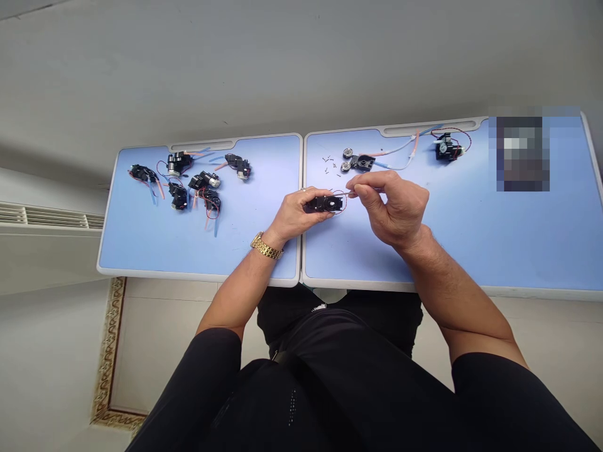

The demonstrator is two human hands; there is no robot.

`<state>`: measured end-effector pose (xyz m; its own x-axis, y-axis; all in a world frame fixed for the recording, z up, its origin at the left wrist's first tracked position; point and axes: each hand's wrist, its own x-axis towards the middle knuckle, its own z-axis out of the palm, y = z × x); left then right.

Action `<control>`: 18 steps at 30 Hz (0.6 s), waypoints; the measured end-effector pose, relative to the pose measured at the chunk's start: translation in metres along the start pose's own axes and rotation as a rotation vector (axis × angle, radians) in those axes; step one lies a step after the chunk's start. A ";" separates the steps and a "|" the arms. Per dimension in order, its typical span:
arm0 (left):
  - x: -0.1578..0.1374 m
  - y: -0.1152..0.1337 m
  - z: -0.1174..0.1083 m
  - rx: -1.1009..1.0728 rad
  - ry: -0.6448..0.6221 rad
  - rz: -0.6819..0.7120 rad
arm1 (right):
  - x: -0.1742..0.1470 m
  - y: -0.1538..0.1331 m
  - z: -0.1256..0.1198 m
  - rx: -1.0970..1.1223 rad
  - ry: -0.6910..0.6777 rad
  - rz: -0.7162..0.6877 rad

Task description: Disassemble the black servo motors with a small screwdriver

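My left hand (pixel 300 215), with a gold watch on its wrist, is closed around a small black pump-like unit (pixel 325 204) that has a pale round part and a thin red wire. My right hand (pixel 393 204) pinches a slim rod-shaped tool (pixel 347 193), whose tip meets the unit's right side; most of the tool is hidden in the fingers. Just beyond the hands lie several loose small screws (pixel 332 164). Beside them is a black housing (pixel 362 163) with two silver round parts and pink and blue tubes attached.
Several black units with tubes and wires (pixel 202 181) lie on the left blue tabletop (pixel 155 251). Another unit with a red wire (pixel 445 148) lies on the right tabletop (pixel 471 251), near a blurred-out patch. A narrow gap separates the two tabletops. A wall stands behind them.
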<state>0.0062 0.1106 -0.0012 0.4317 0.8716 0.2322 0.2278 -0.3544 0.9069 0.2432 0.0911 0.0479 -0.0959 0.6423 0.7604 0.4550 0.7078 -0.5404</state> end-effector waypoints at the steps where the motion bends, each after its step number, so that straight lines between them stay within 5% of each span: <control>1: 0.000 0.000 0.000 0.000 0.000 -0.002 | 0.000 0.000 0.000 0.002 0.001 -0.003; 18: 0.000 -0.002 0.000 0.043 -0.013 -0.009 | 0.003 -0.003 -0.003 0.006 -0.099 -0.166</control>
<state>0.0060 0.1107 -0.0030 0.4404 0.8707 0.2190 0.2694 -0.3608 0.8929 0.2436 0.0901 0.0529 -0.2561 0.5421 0.8004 0.4207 0.8079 -0.4126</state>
